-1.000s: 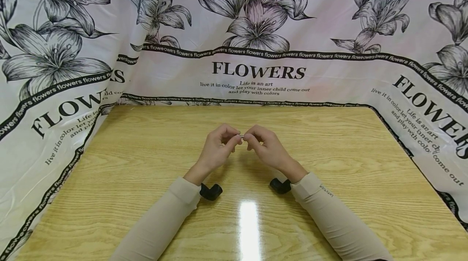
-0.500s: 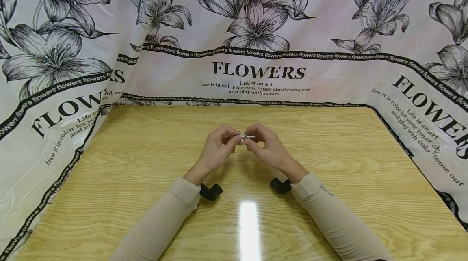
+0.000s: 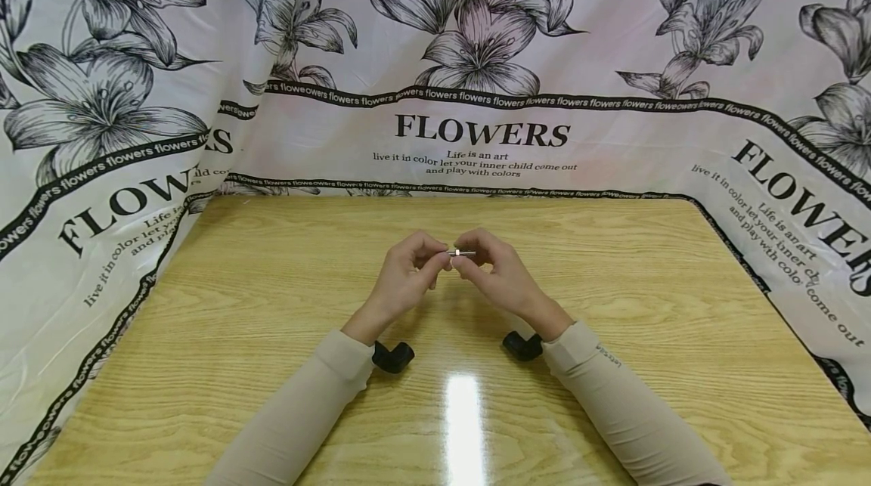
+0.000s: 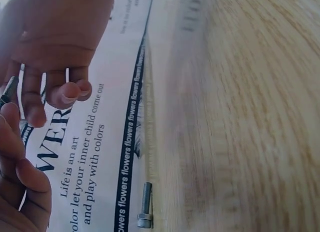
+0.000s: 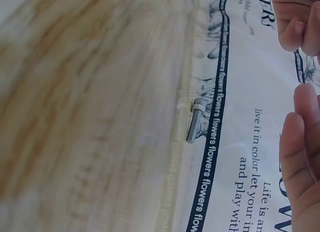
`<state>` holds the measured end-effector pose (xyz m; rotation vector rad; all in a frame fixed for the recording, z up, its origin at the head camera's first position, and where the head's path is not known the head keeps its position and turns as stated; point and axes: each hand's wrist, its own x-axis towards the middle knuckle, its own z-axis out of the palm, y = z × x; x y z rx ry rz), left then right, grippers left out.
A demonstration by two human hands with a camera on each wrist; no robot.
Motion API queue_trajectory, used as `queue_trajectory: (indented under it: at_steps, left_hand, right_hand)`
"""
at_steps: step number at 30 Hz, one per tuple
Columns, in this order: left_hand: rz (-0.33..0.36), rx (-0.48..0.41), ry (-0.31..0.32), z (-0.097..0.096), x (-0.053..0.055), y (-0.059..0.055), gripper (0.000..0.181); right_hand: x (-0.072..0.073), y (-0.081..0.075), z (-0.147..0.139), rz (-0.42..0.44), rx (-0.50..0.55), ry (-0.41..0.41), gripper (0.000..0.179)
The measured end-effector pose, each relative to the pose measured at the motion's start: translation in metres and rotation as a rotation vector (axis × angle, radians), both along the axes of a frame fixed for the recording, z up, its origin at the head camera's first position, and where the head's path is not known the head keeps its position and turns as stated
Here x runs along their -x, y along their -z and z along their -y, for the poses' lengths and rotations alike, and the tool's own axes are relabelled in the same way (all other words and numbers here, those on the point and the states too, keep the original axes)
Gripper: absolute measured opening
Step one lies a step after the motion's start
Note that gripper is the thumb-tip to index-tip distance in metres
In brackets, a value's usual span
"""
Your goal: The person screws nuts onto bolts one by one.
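A small metal bolt (image 3: 466, 253) is held level between the hands in the head view, its shaft pointing right. My left hand (image 3: 401, 274) pinches its left end between thumb and forefinger, covering that end. My right hand (image 3: 500, 270) has its thumb and forefinger tips at a small nut (image 3: 457, 252) on the shaft. The left wrist view catches the held bolt's shaft (image 4: 12, 84) at its left border. A second bolt (image 4: 146, 204), thick-headed, shows by the table's far edge; the right wrist view also has this second bolt (image 5: 195, 121). The head view does not show it.
The wood-patterned table (image 3: 612, 395) reflects a bright strip of light. Printed flower cloth (image 3: 476, 138) hangs along its back and both sides. Black wrist mounts stick out at the left cuff (image 3: 393, 357) and the right cuff (image 3: 522, 346).
My right thumb and forefinger have spread apart from around the shaft, so its right end and the nut now show. My left hand keeps its place.
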<state>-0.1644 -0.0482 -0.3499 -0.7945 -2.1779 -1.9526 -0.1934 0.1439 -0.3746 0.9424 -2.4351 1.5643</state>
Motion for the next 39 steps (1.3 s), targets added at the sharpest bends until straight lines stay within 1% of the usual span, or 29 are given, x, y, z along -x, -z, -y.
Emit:
queue_trajectory:
  at_steps: [3, 6, 10, 12, 14, 18, 19, 22, 24, 27, 29, 33, 35, 37, 39]
  left_hand:
    - [0.003, -0.007, 0.01, 0.0, 0.0, 0.0, 0.009]
    - [0.008, -0.013, 0.022, 0.0, 0.001, 0.002, 0.009]
    - [0.014, -0.014, 0.025, 0.0, 0.001, 0.002, 0.008]
    - [0.014, -0.009, 0.022, 0.0, 0.001, 0.002, 0.008]
    - [0.016, -0.002, 0.017, 0.0, 0.0, 0.001, 0.008]
    - [0.014, 0.003, 0.016, 0.0, 0.0, 0.0, 0.008]
    - [0.014, 0.002, 0.018, -0.001, 0.0, 0.0, 0.008]
    - [0.011, 0.001, 0.02, 0.0, 0.001, 0.0, 0.008]
    - [0.013, 0.001, 0.021, 0.0, 0.0, 0.0, 0.008]
    - [0.016, 0.004, 0.019, 0.001, 0.0, 0.001, 0.007]
    - [0.018, 0.008, 0.016, 0.001, 0.0, 0.001, 0.008]
    - [0.024, 0.012, 0.013, 0.001, 0.001, 0.001, 0.008]
    - [0.027, 0.012, 0.013, 0.001, 0.001, 0.001, 0.008]
    - [0.029, 0.011, 0.013, 0.001, 0.001, 0.001, 0.008]
    - [0.028, 0.011, 0.013, 0.001, 0.001, 0.002, 0.008]
  right_hand:
    - [0.0, 0.0, 0.0, -0.017, 0.009, -0.007, 0.022]
    - [-0.001, -0.002, 0.0, -0.036, 0.019, -0.025, 0.022]
    - [-0.013, -0.02, 0.003, -0.035, 0.028, -0.062, 0.017]
    - [-0.016, -0.023, 0.004, -0.036, 0.022, -0.061, 0.012]
    - [-0.012, -0.018, 0.004, -0.03, 0.005, -0.042, 0.009]
    - [-0.002, -0.004, 0.001, -0.009, -0.013, -0.003, 0.014]
    - [0.0, 0.0, 0.0, -0.004, -0.014, 0.0, 0.014]
    - [0.003, 0.004, -0.002, 0.002, -0.005, -0.009, 0.01]
    - [0.004, 0.005, -0.003, -0.01, 0.005, -0.016, 0.014]
    - [0.005, 0.006, -0.003, -0.033, 0.019, -0.027, 0.023]
    - [0.004, 0.006, -0.003, -0.042, 0.02, -0.031, 0.023]
    - [0.001, 0.002, -0.001, -0.03, 0.028, -0.05, 0.019]
    - [-0.003, -0.006, 0.001, -0.032, 0.028, -0.059, 0.015]
    - [-0.006, -0.01, 0.002, -0.029, 0.021, -0.054, 0.011]
    - [-0.006, -0.011, 0.003, -0.027, 0.005, -0.034, 0.009]
